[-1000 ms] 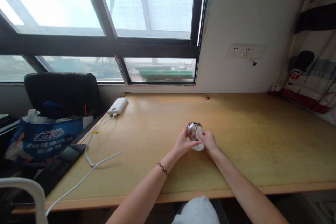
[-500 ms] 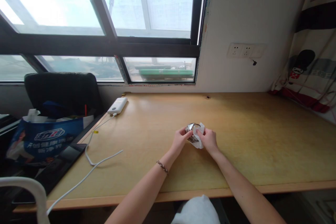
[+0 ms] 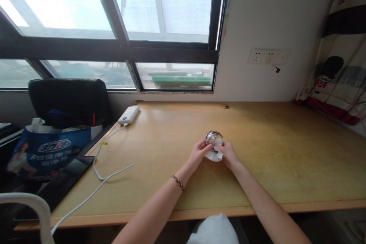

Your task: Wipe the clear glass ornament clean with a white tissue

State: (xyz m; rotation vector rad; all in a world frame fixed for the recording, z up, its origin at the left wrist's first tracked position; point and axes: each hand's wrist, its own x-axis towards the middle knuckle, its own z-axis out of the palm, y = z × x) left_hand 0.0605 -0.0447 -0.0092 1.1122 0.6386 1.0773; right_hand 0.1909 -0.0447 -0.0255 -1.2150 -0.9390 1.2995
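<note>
With our left hand point(image 3: 198, 151) we pinch a shiny silver rounded metal object point(image 3: 212, 136) at its left side. Our right hand point(image 3: 229, 154) pinches a thin white tissue-like sheet point(image 3: 214, 156) against it, the sheet showing between both hands. Beneath them is the yellow-brown wooden surface point(image 3: 265, 141); well to the left of our hands we see a white rectangular device point(image 3: 128, 114) with a white cable point(image 3: 114, 174) plugged in.
</note>
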